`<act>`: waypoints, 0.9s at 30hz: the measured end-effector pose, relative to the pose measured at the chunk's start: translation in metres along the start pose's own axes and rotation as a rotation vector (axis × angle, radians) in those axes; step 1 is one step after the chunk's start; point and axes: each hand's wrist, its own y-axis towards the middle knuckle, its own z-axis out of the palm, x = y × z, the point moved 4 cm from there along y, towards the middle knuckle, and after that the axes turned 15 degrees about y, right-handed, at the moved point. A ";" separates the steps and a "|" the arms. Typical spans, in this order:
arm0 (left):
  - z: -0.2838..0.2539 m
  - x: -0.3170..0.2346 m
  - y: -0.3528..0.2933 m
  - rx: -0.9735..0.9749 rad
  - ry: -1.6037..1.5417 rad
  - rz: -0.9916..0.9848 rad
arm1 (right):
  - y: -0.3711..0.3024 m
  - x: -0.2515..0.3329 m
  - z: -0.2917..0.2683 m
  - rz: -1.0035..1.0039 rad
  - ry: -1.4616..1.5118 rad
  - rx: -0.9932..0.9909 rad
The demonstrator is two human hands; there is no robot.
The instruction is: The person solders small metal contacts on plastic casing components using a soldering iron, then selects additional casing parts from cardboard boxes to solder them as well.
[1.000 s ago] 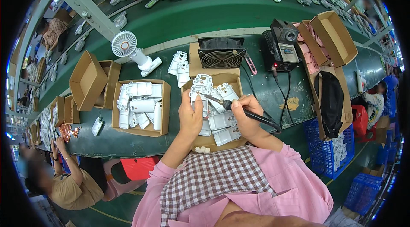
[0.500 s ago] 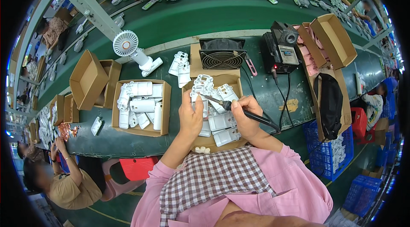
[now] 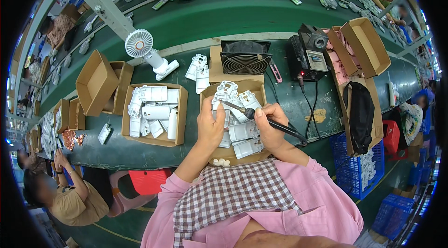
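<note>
My left hand is closed around a white plastic housing, held up over a cardboard box. A soldering iron with a black handle sits in the grip of my right hand. Its metal tip reaches left to the lower part of the housing, close to my left thumb; whether it touches cannot be made out. Below both hands, the cardboard box holds several more white housings. The iron's cable runs from the handle toward a black soldering station with a small red light.
A box of white housings stands to the left, a white handheld fan behind it. A black box fan faces me at the back. At right lie a box with a black pouch and a blue crate. A co-worker sits at left.
My hands keep nearly the same pose, with the housing and the iron together. The view has shifted slightly. The co-worker at left has moved their hands a little.
</note>
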 end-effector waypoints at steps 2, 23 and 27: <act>0.000 -0.002 0.000 0.015 -0.008 -0.016 | 0.000 -0.001 -0.001 0.009 -0.009 0.003; -0.001 -0.017 0.000 -0.024 -0.085 0.101 | -0.007 0.005 -0.007 -0.082 0.211 -0.004; 0.004 -0.001 0.003 0.072 -0.354 -0.047 | -0.006 0.006 -0.006 -0.108 0.116 0.022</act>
